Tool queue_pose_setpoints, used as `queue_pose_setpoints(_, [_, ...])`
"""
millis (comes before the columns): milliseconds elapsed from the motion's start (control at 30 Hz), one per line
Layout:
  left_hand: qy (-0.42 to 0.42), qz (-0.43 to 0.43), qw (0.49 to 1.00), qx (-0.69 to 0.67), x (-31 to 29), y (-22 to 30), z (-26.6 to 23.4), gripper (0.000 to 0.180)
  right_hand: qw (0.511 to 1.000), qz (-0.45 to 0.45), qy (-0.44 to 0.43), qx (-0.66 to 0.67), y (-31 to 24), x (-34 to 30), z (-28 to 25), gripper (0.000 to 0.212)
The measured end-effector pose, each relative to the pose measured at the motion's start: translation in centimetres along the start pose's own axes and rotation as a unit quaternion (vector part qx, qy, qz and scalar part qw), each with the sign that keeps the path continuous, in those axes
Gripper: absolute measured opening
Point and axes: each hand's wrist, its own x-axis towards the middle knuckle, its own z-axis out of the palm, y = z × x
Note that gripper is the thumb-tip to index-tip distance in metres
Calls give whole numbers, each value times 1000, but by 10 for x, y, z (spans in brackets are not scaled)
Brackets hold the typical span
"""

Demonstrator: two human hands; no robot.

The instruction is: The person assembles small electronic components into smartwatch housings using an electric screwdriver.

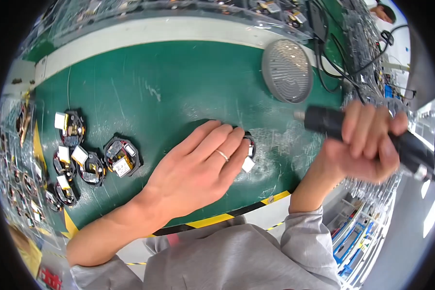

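My left hand (193, 169), a ring on one finger, rests on the green work surface with its fingers bent over a round black electronic unit (252, 151). Most of that unit is covered; its right edge and a white block (248, 165) stick out past the fingertips. Off to the right, my right hand (365, 145) grips a black electric screwdriver (324, 122), raised and lying sideways with its metal tip pointing left, apart from the unit. Several similar units with white blocks sit at the left, the nearest being an open round unit (123, 155).
A ridged grey round dish (287, 70) stands at the back right, beside black cables (334, 63). Clear plastic trays (21, 169) of parts line the left side and back. Yellow-black tape (217, 220) marks the front edge. Another person (384, 13) is at the far right.
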Motion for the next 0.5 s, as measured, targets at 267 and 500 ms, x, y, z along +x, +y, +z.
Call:
queue_pose_setpoints(267, [-34,-2,999,-19,14,3,-12,45,992,-64,73,-79,34,14,-12,27])
queue_pose_setpoints(500, [7,-119,970,-210,15,-6,-15,45,992,-55,85,-75,33,12,-9,27])
